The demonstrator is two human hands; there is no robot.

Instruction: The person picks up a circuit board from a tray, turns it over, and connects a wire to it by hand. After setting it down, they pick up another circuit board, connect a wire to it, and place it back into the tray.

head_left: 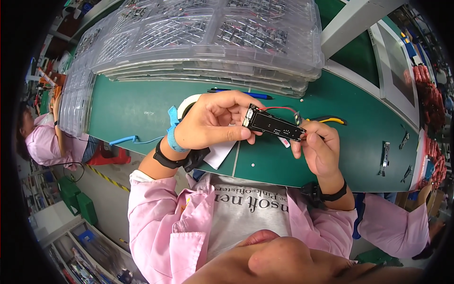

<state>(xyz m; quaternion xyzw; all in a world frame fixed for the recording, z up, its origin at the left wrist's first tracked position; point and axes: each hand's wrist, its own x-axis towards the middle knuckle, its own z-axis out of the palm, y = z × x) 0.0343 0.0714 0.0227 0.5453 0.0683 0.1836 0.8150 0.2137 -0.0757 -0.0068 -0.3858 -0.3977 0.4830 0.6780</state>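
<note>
Between my two hands a long black circuit board is held up over the green bench, tilted down to the right. My left hand pinches its left end between thumb and fingers; a blue strap circles that wrist. With bent fingertips my right hand grips the other end. Red and black wires arch over the board's upper edge toward a small part near my right fingers. Pliers with yellow and black handles lie just behind my right hand. A roll of tape sits partly hidden behind my left hand.
Stacked clear plastic trays full of circuit boards fill the bench's far side. A blue pen lies before them. Loose boards rest at the right, near a white frame post. Co-workers in pink sit at left and right.
</note>
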